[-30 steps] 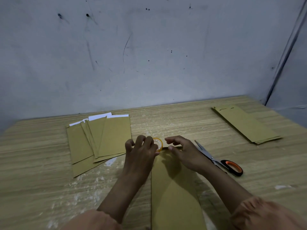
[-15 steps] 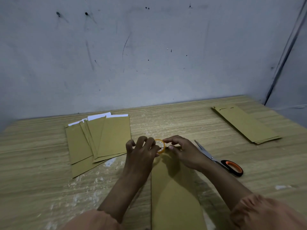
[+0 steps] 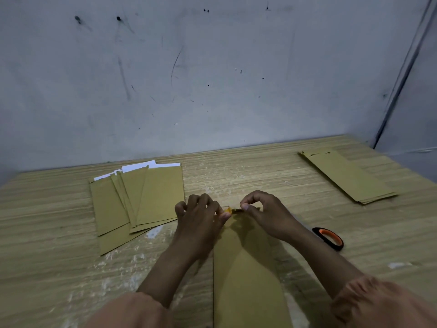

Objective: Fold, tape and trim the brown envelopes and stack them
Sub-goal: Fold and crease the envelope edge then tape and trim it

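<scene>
A long brown envelope (image 3: 246, 275) lies lengthwise in front of me on the wooden table (image 3: 260, 176). At its far end my left hand (image 3: 201, 218) grips a small yellow tape roll (image 3: 227, 209), mostly hidden by the fingers. My right hand (image 3: 267, 211) pinches the tape's free end (image 3: 238, 210) just right of the roll, over the envelope's top edge. A fanned pile of brown envelopes (image 3: 139, 200) with white strips showing lies to the left. A neat stack of folded envelopes (image 3: 347, 176) lies at the far right.
Scissors with an orange and black handle (image 3: 329, 237) lie right of my right forearm, their blades hidden behind it. A grey wall (image 3: 212, 79) rises directly behind the table's back edge. Orange sleeves cover both my arms at the bottom.
The tape roll has tipped and sunk behind my left fingers. My right hand has drawn slightly right with the tape end and now hides the scissor blades.
</scene>
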A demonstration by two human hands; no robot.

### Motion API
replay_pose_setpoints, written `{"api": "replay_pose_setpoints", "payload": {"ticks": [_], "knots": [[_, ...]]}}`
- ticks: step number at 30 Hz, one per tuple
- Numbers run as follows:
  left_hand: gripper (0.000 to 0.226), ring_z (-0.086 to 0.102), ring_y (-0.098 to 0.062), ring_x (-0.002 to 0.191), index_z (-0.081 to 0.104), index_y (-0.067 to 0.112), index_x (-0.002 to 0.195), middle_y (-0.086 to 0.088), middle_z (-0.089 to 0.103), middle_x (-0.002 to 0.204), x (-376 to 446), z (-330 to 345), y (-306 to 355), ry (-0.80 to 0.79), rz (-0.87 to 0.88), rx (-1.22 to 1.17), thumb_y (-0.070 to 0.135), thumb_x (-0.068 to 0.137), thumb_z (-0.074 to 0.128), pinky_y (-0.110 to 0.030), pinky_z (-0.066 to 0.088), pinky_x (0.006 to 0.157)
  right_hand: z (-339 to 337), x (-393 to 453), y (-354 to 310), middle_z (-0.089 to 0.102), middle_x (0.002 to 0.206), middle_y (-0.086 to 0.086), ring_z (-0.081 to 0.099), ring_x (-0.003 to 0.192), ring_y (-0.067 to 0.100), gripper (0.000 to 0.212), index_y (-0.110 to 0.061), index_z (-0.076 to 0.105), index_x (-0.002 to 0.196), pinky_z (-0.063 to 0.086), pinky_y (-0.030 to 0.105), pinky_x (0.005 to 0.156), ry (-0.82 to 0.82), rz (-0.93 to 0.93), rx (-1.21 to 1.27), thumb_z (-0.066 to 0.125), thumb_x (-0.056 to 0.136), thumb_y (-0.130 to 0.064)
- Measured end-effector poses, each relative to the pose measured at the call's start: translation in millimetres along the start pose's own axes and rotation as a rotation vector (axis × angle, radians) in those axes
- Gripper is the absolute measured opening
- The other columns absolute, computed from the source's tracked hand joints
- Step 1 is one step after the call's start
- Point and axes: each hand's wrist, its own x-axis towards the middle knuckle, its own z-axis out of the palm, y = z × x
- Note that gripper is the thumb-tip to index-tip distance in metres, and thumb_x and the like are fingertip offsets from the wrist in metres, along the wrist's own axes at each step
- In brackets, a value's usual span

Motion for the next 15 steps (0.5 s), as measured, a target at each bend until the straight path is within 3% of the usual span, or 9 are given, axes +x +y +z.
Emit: {"api": "replay_pose_setpoints", "payload": {"ticks": [1, 6, 11, 15], "knots": [[0.033, 0.029, -0.009, 0.114, 0.051, 0.03, 0.103, 0.012, 0.038, 0.106, 1, -1, 1, -0.073, 0.0, -0.06, 0.052, 0.097, 0.028, -0.03, 0.011, 0.08, -1, 0, 0, 0.06, 0.101, -0.004, 0.053, 0.103, 0.013, 0.009, -0.02, 0.059, 0.087, 0.038, 0.024, 0.085, 0.006, 0.012, -0.002, 0.055, 0.094, -0.018], [0.029, 0.03, -0.007, 0.099, 0.041, 0.031, 0.069, 0.012, 0.038, 0.083, 9, -4, 9, -0.116, -0.103, -0.525, 0.036, 0.097, 0.044, -0.027, 0.011, 0.071, -6, -1, -1, 0.062, 0.093, -0.003, 0.057, 0.096, 0.011, 0.01, -0.011, 0.064, 0.089, 0.043, 0.023, 0.084, 0.046, 0.098, 0.101, 0.057, 0.093, -0.017], [0.03, 0.034, -0.008, 0.105, 0.044, 0.033, 0.065, 0.013, 0.047, 0.089, 16, -6, 3, -0.129, -0.187, -0.54, 0.045, 0.092, 0.051, -0.028, 0.011, 0.071, -14, 1, -3, 0.063, 0.085, -0.003, 0.056, 0.08, 0.006, 0.015, -0.011, 0.063, 0.079, 0.041, 0.021, 0.068, 0.05, 0.169, 0.17, 0.058, 0.092, -0.016], [0.038, 0.036, -0.009, 0.099, 0.043, 0.029, 0.06, 0.012, 0.045, 0.081, 23, -10, 2, -0.073, -0.248, -0.414, 0.052, 0.088, 0.053, -0.03, 0.015, 0.076, -18, 3, -4, 0.063, 0.08, -0.006, 0.057, 0.08, 0.004, 0.019, -0.016, 0.062, 0.074, 0.04, 0.016, 0.066, 0.083, 0.201, 0.209, 0.057, 0.092, -0.016]]}}
